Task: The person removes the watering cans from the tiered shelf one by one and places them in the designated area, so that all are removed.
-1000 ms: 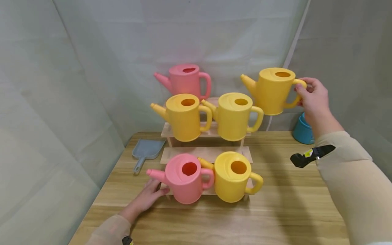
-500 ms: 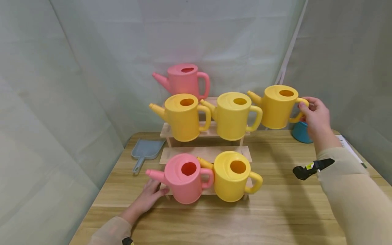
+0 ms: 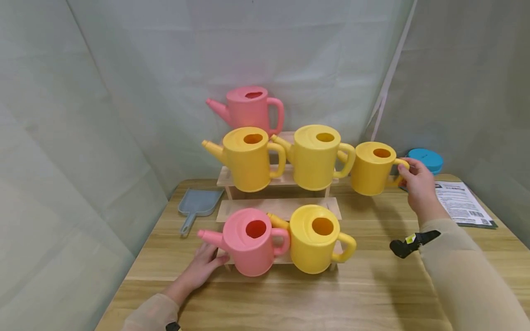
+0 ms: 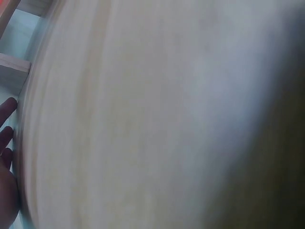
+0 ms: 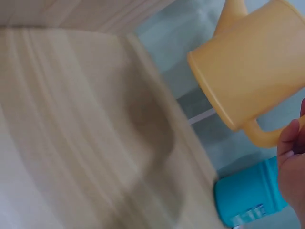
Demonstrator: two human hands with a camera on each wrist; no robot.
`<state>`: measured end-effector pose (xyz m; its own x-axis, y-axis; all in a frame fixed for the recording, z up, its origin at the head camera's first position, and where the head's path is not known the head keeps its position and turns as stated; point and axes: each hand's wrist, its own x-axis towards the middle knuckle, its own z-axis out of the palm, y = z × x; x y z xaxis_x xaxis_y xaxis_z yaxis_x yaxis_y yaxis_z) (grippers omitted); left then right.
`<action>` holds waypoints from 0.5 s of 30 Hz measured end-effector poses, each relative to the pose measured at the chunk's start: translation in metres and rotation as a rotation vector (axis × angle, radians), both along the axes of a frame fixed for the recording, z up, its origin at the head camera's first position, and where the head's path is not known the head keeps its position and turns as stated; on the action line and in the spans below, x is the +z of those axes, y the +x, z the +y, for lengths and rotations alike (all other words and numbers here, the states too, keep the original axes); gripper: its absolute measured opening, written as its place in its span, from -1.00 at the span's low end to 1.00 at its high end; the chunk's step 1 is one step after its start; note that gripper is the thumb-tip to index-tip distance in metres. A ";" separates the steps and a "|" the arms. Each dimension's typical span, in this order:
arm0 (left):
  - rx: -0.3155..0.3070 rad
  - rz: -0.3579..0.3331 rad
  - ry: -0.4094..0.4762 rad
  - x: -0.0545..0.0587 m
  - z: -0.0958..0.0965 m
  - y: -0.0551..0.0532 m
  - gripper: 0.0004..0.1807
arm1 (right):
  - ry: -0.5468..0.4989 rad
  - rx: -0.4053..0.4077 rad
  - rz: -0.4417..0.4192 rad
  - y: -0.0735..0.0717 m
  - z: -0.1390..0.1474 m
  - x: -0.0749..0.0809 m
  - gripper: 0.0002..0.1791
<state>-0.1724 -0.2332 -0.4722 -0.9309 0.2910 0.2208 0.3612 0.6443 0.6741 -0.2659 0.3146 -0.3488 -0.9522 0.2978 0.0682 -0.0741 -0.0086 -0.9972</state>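
In the head view I have a wood-grain table (image 3: 298, 303) with pale cloth walls (image 3: 290, 55) left, far and right. The right hand (image 3: 421, 186) grips the handle of a yellow watering can (image 3: 370, 172), right of the wooden rack (image 3: 281, 209); the left hand (image 3: 201, 266), well apart, rests fingers loose at the rack's near left corner. A grey dustpan (image 3: 200, 202) lies left.

The left wrist view gives me blurred tabletop and loosely bent fingers.

The right wrist view shows me the can aloft, shadow on the wood, blue tub (image 5: 248, 193) near.
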 end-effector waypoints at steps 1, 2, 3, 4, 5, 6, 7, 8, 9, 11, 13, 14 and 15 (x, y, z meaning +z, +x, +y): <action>0.000 0.002 -0.002 0.000 0.000 0.000 -0.39 | 0.003 0.007 -0.014 0.000 0.000 -0.004 -0.71; 0.001 0.005 -0.002 -0.001 0.000 0.000 -0.39 | -0.012 0.013 -0.021 0.000 0.000 -0.008 -0.72; 0.000 0.008 -0.002 -0.001 0.000 0.000 -0.40 | -0.038 0.018 -0.024 0.000 0.000 -0.013 -0.74; 0.002 0.013 -0.004 -0.001 0.000 0.000 -0.40 | -0.060 0.025 -0.023 0.000 0.000 -0.017 -0.76; 0.002 0.018 -0.004 -0.001 0.000 0.000 -0.40 | -0.073 0.029 -0.026 0.001 0.000 -0.021 -0.78; 0.002 0.024 -0.006 -0.002 0.000 0.000 -0.41 | -0.078 0.030 -0.027 0.001 0.000 -0.025 -0.80; 0.002 0.031 -0.009 -0.002 0.000 0.000 -0.41 | -0.093 0.032 -0.023 0.001 -0.001 -0.028 -0.82; 0.003 0.037 -0.012 -0.002 0.000 0.000 -0.42 | -0.103 0.032 -0.021 0.001 -0.002 -0.032 -0.84; 0.003 0.041 -0.015 -0.003 0.000 0.000 -0.42 | -0.103 0.031 -0.024 0.001 -0.002 -0.035 -0.86; 0.006 0.043 -0.020 -0.003 0.000 -0.001 -0.42 | -0.105 0.036 -0.031 0.002 -0.004 -0.041 -0.87; 0.008 0.046 -0.024 -0.004 0.000 -0.001 -0.42 | -0.112 0.047 -0.038 0.002 -0.006 -0.045 -0.87; 0.008 0.046 -0.025 -0.004 0.000 -0.001 -0.42 | -0.109 0.052 -0.044 0.002 -0.006 -0.047 -0.86; 0.007 0.046 -0.023 -0.004 0.000 0.000 -0.42 | -0.111 0.057 -0.047 0.002 -0.007 -0.049 -0.86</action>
